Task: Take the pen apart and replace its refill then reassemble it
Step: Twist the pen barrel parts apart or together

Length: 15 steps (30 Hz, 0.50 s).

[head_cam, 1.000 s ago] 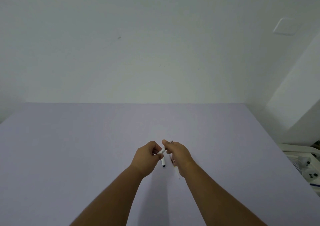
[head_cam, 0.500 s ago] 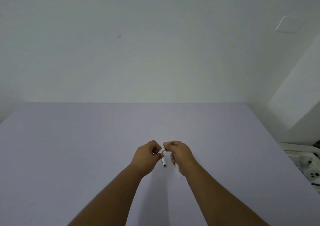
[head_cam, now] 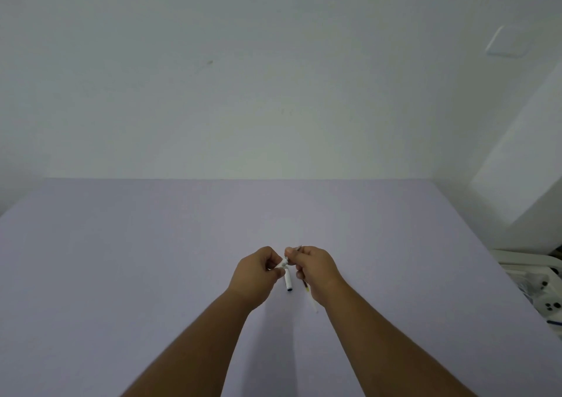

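Your left hand (head_cam: 254, 273) and right hand (head_cam: 313, 267) meet above the lavender counter (head_cam: 121, 260), both pinched on the white pen (head_cam: 284, 263) held between them. A white pen part (head_cam: 288, 280) hangs just below. A thin refill (head_cam: 309, 293) lies on the counter under your right wrist.

The light was dim, flat and cool, with no glare. A soft shadow lay on the table (head_cam: 121, 275) between the forearms at the lower centre. Wide-angle distortion splayed the table's edges outward. The wall (head_cam: 243, 77) looked slightly grainy, and small details stayed soft.
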Tool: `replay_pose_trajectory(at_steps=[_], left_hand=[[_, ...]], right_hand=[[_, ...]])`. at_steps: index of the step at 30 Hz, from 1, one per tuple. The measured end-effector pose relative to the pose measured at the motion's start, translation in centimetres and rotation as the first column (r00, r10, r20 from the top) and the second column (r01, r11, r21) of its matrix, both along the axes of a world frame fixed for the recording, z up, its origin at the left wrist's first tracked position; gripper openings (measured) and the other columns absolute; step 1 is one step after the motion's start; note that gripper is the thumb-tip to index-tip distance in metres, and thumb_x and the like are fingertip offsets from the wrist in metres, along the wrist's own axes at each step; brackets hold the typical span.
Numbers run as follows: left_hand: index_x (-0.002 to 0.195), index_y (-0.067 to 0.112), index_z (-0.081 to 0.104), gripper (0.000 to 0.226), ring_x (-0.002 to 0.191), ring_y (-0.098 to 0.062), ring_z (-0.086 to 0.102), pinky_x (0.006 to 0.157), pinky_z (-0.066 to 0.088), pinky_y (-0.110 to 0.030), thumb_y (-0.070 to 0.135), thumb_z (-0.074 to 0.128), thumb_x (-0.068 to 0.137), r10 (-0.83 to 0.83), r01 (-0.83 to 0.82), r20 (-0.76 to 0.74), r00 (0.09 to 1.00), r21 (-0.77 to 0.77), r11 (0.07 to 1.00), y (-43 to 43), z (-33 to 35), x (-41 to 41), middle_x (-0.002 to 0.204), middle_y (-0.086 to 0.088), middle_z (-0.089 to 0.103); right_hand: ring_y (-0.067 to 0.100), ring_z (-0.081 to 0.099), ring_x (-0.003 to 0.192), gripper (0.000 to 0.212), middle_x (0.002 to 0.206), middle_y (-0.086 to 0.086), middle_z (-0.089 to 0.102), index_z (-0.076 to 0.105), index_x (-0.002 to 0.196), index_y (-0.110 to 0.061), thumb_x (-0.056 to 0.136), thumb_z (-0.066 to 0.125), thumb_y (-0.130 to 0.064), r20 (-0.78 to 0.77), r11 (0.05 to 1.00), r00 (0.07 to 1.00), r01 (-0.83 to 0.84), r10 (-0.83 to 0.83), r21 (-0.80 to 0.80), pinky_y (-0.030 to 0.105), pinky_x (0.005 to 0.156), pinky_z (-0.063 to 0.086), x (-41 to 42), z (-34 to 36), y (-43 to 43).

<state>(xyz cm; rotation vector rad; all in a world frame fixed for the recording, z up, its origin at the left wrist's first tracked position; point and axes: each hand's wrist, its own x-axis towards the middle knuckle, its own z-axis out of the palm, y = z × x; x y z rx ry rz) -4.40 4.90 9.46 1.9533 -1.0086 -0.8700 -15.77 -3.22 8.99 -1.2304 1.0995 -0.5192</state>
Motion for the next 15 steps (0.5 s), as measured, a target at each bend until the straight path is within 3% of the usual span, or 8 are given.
replay_pose_trajectory(at_steps=[5,9,12,15], left_hand=[[0.075,0.021,0.06,0.013,0.069,-0.019,0.06,0.077,0.056,-0.044,0.011,0.067,0.081,0.018,-0.017,-0.038,0.999,0.005,1.0,-0.2,-0.4,0.4,0.079,-0.004,0.067],[0.083,0.019,0.06,0.01,0.066,-0.013,0.062,0.069,0.057,-0.034,0.011,0.065,0.083,0.049,-0.041,-0.126,0.991,0.062,0.997,-0.3,-1.1,0.6,0.078,0.001,0.065],[0.098,0.023,0.058,0.017,0.067,-0.012,0.061,0.061,0.053,-0.026,0.015,0.065,0.084,0.109,-0.087,-0.184,0.977,0.126,0.988,-0.3,-2.0,1.0,0.084,0.001,0.065],[0.101,0.022,0.063,0.017,0.064,-0.012,0.06,0.052,0.046,-0.022,0.02,0.064,0.084,0.153,-0.113,-0.217,0.964,0.186,0.976,-0.2,-3.3,1.4,0.081,0.003,0.064]], right_hand=[[0.012,0.048,0.063,0.016,0.066,-0.003,0.062,0.069,0.077,-0.013,0.085,0.065,-0.027,0.01,0.999,1.0,0.029,-0.029,0.018,0.026,0.064,0.042,0.4,-0.5,0.0],[0.011,0.054,0.069,0.017,0.077,-0.004,0.067,0.069,0.077,-0.021,0.083,0.065,-0.037,-0.051,0.999,0.998,-0.021,0.019,-0.032,0.027,0.067,0.046,0.5,-1.1,-0.5],[0.017,0.061,0.08,0.031,0.088,0.0,0.07,0.067,0.085,-0.016,0.087,0.056,-0.044,-0.243,0.98,0.97,-0.045,-0.003,-0.191,0.033,0.078,0.051,0.6,-2.2,-1.7],[0.021,0.059,0.082,0.03,0.098,0.009,0.07,0.067,0.094,-0.008,0.091,0.05,-0.032,-0.524,0.932,0.852,-0.174,-0.02,-0.319,0.029,0.07,0.045,1.0,-4.1,-2.6]])
